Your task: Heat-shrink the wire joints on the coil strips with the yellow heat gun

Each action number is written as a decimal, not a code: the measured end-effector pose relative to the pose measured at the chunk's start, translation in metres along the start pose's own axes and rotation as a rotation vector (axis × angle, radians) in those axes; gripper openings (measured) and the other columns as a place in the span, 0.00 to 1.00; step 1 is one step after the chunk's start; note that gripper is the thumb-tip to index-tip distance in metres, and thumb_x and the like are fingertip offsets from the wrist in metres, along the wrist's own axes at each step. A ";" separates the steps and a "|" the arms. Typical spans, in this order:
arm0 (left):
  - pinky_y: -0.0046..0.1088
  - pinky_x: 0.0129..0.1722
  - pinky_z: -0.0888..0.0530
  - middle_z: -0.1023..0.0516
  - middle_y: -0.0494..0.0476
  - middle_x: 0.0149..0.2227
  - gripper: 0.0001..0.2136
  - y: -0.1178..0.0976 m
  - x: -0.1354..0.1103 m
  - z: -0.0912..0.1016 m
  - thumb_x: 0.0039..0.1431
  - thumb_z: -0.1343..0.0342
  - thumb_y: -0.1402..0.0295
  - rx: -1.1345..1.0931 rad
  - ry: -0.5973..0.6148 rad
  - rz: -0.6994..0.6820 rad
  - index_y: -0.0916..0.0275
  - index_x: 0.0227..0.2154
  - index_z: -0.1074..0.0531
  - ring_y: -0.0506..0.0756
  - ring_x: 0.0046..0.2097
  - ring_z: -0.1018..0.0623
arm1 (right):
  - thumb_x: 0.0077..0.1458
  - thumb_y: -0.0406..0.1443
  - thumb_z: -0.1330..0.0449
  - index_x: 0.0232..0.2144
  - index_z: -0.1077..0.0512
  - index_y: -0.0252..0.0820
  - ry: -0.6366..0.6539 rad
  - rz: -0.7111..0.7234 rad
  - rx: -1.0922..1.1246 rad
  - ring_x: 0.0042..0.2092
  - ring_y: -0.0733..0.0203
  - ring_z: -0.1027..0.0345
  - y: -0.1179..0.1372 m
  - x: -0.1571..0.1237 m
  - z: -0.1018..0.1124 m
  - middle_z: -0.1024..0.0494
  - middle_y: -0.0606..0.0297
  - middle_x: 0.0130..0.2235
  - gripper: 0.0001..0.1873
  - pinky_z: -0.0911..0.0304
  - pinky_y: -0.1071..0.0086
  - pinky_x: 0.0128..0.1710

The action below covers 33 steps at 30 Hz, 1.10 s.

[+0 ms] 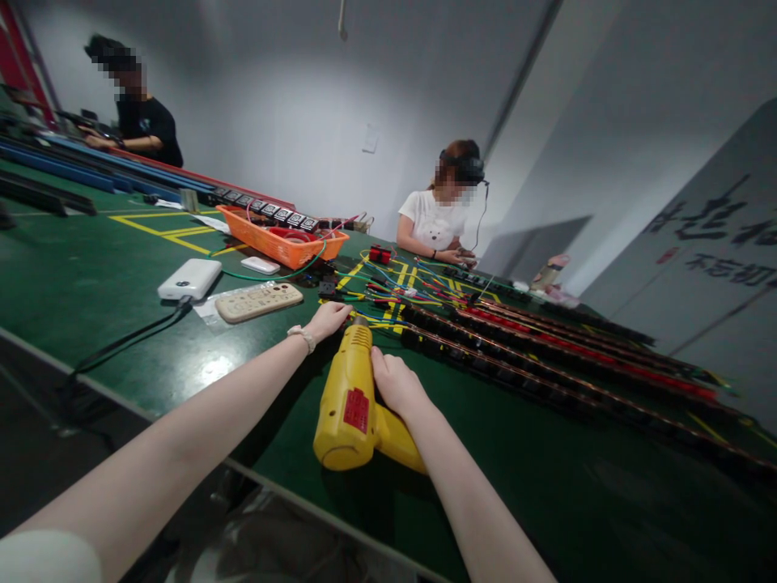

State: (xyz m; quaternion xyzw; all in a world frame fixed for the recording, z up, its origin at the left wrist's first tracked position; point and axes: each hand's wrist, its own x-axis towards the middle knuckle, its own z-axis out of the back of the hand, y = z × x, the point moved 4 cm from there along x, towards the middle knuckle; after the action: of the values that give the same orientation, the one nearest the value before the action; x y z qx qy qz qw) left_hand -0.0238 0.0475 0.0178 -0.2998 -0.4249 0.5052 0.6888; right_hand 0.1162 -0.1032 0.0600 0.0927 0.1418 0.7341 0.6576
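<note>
Right hand (397,385) closed firmly around the grip of a yellow drill (350,405), fingers wrapped out of sight behind the tool's body. Left hand (328,318) palm down just past the drill's nose, fingers curled toward the tabletop, touching or all but touching the tip; impossible to tell whether anything is pinched beneath. Pale bracelet (302,336) on the left wrist.

Drill low over a green table (91,283), close to its near edge, red label on the flank, rounded rear toward the camera, nose pointing away. Resting or lifted: unclear.

Just beyond the left hand, a tangle of coloured wires (388,295) across yellow floor-style markings. To the right of the wires, several long black and red power strips (546,368) side by side, stretching off toward the far right.

Left of the hands, a beige remote (259,301) and a white power bank (189,278) near each other, with a black cable (127,336) trailing from the power bank toward the table edge. Behind them, an orange basket (282,243).

Across the table, a person in a white shirt (432,220) seated with a headset on, hands down at the bench. Far left, a person in a black shirt (149,125) at another stretch of the line.
</note>
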 end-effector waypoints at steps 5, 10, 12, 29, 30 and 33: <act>0.26 0.23 0.41 0.33 0.52 0.16 0.21 -0.006 -0.002 0.000 0.52 0.60 0.54 0.116 0.025 -0.072 0.64 0.17 0.33 0.50 0.21 0.35 | 0.59 0.47 0.73 0.41 0.31 0.37 0.007 -0.014 0.010 0.45 0.50 0.35 -0.001 0.000 0.000 0.27 0.50 0.41 0.35 0.43 0.60 0.41; 0.27 0.33 0.36 0.27 0.57 0.29 0.16 -0.015 -0.004 0.035 0.50 0.55 0.56 0.497 -0.034 -0.224 0.62 0.24 0.30 0.53 0.33 0.30 | 0.59 0.46 0.74 0.43 0.32 0.37 0.021 -0.004 -0.033 0.46 0.50 0.36 -0.002 0.000 0.000 0.29 0.50 0.44 0.35 0.44 0.61 0.41; 0.29 0.38 0.35 0.28 0.59 0.34 0.16 -0.008 -0.006 0.064 0.51 0.56 0.56 0.604 -0.115 -0.174 0.62 0.29 0.29 0.55 0.37 0.30 | 0.59 0.46 0.73 0.44 0.33 0.38 0.021 0.010 -0.038 0.46 0.50 0.36 -0.002 0.001 -0.001 0.29 0.51 0.44 0.33 0.44 0.61 0.41; 0.38 0.43 0.36 0.32 0.66 0.42 0.37 0.065 -0.020 0.160 0.30 0.46 0.41 0.701 -0.099 0.122 0.62 0.44 0.33 0.65 0.46 0.33 | 0.58 0.49 0.71 0.43 0.33 0.38 0.047 -0.131 0.089 0.45 0.51 0.36 -0.031 -0.008 0.007 0.30 0.52 0.44 0.33 0.44 0.63 0.41; 0.37 0.42 0.36 0.32 0.65 0.41 0.37 0.063 -0.020 0.161 0.29 0.44 0.43 0.675 -0.119 0.105 0.61 0.43 0.33 0.65 0.45 0.33 | 0.58 0.49 0.70 0.43 0.33 0.38 0.041 -0.135 0.095 0.45 0.52 0.36 -0.036 -0.009 0.008 0.30 0.52 0.44 0.32 0.44 0.63 0.41; 0.36 0.42 0.36 0.32 0.63 0.39 0.35 0.052 -0.021 0.163 0.26 0.39 0.48 0.585 -0.220 0.052 0.60 0.42 0.32 0.65 0.45 0.33 | 0.57 0.50 0.69 0.41 0.32 0.37 0.020 -0.190 0.112 0.43 0.52 0.35 -0.051 -0.011 0.010 0.29 0.52 0.42 0.33 0.43 0.65 0.39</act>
State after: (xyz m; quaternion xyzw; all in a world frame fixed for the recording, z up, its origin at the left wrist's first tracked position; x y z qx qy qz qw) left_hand -0.1943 0.0407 0.0428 -0.0433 -0.3258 0.6527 0.6826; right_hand 0.1691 -0.1086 0.0529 0.1080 0.1970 0.6604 0.7165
